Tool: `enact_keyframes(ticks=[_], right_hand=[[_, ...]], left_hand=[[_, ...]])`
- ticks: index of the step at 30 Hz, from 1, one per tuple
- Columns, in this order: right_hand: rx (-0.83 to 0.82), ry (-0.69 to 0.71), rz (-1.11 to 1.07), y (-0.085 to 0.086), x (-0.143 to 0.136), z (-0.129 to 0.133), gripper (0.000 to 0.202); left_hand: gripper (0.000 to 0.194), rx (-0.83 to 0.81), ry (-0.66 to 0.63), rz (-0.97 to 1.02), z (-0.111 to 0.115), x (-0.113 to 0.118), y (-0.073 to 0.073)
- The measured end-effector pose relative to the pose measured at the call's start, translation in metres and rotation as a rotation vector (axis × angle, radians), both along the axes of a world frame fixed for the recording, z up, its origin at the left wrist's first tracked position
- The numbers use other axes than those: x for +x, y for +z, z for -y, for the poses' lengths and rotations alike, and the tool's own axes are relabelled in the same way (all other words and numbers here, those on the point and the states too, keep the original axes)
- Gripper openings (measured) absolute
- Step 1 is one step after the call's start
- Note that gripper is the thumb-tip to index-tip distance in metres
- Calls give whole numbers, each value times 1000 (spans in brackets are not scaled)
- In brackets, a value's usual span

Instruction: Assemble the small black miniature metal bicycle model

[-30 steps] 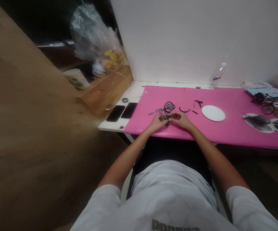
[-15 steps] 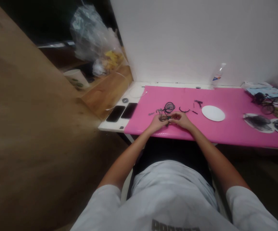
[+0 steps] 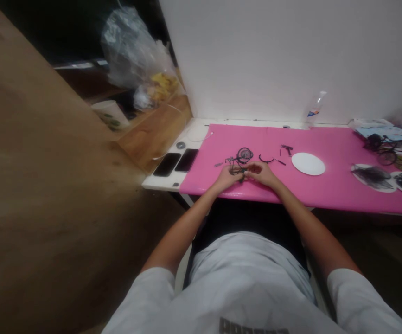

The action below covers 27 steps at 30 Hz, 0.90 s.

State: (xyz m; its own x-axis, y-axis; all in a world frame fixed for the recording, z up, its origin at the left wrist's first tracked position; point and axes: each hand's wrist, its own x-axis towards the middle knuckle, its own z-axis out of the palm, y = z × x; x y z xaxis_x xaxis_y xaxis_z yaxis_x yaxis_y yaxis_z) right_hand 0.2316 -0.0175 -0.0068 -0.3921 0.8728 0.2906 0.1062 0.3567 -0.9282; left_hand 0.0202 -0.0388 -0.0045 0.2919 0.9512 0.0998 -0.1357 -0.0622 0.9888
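Note:
Near the front edge of the pink mat (image 3: 218,144), both hands close around a small black model bicycle (image 3: 244,156), whose spoked wheel points away from me. My left hand (image 3: 227,178) grips its frame from the left, fingers curled. From the right, my right hand (image 3: 261,172) pinches the same bicycle; the exact spot under its fingertips is too small to make out. Just beyond the right hand lie a black curved part (image 3: 266,160) and a thin dark screwdriver-like tool (image 3: 280,162). A small grey part (image 3: 218,164) rests left of the bicycle.
Farther right sit a white plate (image 3: 308,164) and a black T-shaped part (image 3: 286,149). Plates of black parts (image 3: 373,177) and another model bicycle (image 3: 378,144) are at the far right. Two phones (image 3: 168,164) lie left; a clear bottle (image 3: 316,104) stands by the wall.

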Motion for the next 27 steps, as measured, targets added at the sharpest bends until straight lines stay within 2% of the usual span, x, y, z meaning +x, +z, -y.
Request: enact_keyframes(ticks=[6, 12, 19, 27], right_hand=[[39, 4, 20, 1, 0, 0, 43], [174, -86, 68, -1, -4, 3, 34], [216, -141, 123, -1, -8, 8, 34], [313, -148, 192, 10, -8, 14, 28]], left_hand=[[24, 20, -19, 2, -1, -1, 0], [18, 4, 16, -17, -1, 1, 0], [17, 6, 36, -19, 1, 2, 3], [17, 2, 25, -8, 2, 1, 4]])
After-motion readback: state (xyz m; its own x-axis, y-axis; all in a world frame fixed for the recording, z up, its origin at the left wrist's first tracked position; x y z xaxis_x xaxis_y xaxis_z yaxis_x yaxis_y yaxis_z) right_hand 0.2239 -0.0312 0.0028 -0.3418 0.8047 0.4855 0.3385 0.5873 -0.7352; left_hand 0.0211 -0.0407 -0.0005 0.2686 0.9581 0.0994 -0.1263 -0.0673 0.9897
